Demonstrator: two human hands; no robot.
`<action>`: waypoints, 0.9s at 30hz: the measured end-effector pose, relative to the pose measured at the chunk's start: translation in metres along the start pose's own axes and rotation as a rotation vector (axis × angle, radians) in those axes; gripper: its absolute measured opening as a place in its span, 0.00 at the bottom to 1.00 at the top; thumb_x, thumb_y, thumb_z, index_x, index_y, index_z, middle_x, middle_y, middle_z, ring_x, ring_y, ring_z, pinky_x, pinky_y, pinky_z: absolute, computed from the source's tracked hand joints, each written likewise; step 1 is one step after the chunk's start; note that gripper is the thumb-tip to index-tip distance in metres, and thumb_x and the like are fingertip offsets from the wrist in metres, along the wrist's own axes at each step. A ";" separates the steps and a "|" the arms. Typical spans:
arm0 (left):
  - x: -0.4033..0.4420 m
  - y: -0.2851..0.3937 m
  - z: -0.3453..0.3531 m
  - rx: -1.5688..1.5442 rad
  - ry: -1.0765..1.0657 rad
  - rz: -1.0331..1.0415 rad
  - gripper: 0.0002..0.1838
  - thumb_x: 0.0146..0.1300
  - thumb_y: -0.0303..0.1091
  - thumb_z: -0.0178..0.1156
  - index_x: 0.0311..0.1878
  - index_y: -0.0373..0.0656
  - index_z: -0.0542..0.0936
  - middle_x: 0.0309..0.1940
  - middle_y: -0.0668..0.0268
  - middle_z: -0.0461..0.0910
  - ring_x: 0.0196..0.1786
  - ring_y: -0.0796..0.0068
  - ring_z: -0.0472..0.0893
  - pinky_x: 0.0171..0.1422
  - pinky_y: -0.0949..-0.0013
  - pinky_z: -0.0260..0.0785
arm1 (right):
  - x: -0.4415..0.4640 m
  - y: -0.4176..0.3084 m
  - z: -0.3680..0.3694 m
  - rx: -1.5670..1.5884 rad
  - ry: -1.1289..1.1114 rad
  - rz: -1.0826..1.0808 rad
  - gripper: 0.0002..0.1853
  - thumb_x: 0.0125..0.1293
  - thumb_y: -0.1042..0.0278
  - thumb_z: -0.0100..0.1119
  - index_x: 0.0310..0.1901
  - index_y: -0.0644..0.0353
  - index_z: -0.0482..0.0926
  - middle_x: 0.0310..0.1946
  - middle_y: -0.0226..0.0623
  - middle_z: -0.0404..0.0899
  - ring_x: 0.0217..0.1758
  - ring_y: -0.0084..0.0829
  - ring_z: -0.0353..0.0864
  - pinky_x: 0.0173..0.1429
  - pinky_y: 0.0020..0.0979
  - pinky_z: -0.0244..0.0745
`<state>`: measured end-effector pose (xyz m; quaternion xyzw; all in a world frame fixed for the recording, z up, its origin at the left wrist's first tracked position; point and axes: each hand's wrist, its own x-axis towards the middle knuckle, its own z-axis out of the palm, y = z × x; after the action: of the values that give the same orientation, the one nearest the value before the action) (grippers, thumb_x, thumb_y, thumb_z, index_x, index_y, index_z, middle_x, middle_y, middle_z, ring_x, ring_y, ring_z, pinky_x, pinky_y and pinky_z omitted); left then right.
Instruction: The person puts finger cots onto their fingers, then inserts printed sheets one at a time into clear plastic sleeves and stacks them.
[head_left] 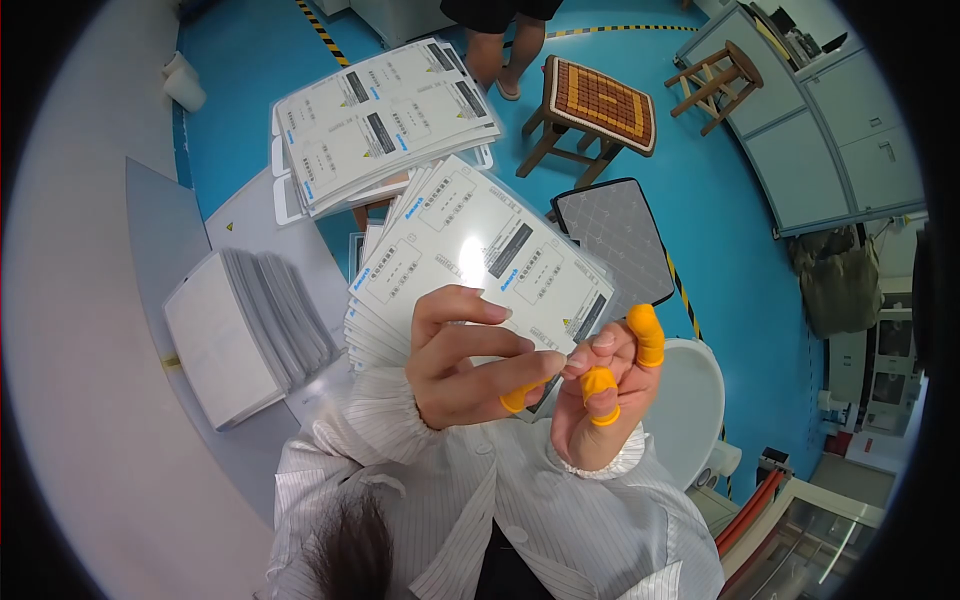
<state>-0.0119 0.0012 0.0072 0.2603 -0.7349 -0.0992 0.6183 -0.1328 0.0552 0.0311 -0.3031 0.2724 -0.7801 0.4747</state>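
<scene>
My left hand [470, 360] and my right hand [607, 390] meet in front of my chest, fingertips touching. Both have bent fingers in a pinch; anything held between them is too small or hidden to name. Orange finger cots [645, 335] cover two digits of the right hand, and another orange finger cot [520, 396] shows beneath the left hand's fingers. Just beyond the hands lies a fanned stack of glossy white printed label sheets [450, 235], with black bars and blue lettering.
Another pile of printed sheets [350, 125] lies farther off. White sheets [225, 340] stand in a leaning stack on the grey table [255, 210] at left. Around are a stool with a beaded seat [600, 100], a grey cushioned seat [615, 240], a white round surface [690, 400] and a person's legs [505, 45].
</scene>
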 end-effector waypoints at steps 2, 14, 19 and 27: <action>-0.001 0.000 0.000 0.005 0.010 -0.007 0.11 0.50 0.48 0.66 0.34 0.56 0.83 0.28 0.76 0.72 0.41 0.72 0.70 0.49 0.65 0.61 | 0.001 0.000 0.002 0.037 0.026 0.043 0.32 0.54 0.74 0.65 0.59 0.64 0.61 0.40 0.40 0.73 0.37 0.34 0.80 0.44 0.32 0.78; -0.022 -0.024 -0.016 -0.231 0.092 -0.426 0.12 0.40 0.23 0.67 0.25 0.48 0.73 0.28 0.70 0.74 0.34 0.67 0.74 0.42 0.66 0.68 | 0.008 0.006 0.003 -0.265 -0.003 -0.018 0.29 0.58 0.58 0.63 0.57 0.60 0.66 0.35 0.30 0.72 0.25 0.20 0.72 0.30 0.20 0.70; -0.107 -0.085 -0.073 0.002 0.196 -0.784 0.07 0.55 0.23 0.59 0.28 0.43 0.70 0.28 0.67 0.74 0.34 0.76 0.74 0.45 0.77 0.66 | 0.030 0.063 -0.018 -0.385 -0.217 0.203 0.20 0.65 0.60 0.53 0.52 0.65 0.70 0.30 0.34 0.75 0.27 0.23 0.74 0.34 0.23 0.72; -0.124 -0.074 -0.122 -0.522 0.565 -1.113 0.10 0.62 0.38 0.57 0.34 0.41 0.73 0.30 0.67 0.75 0.35 0.77 0.75 0.46 0.74 0.68 | 0.017 0.110 -0.001 -0.552 -0.476 0.442 0.16 0.67 0.66 0.50 0.50 0.69 0.72 0.34 0.38 0.77 0.36 0.28 0.77 0.47 0.29 0.74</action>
<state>0.1366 0.0233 -0.1073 0.4579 -0.2534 -0.5053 0.6861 -0.0769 -0.0044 -0.0446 -0.5248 0.4121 -0.4658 0.5812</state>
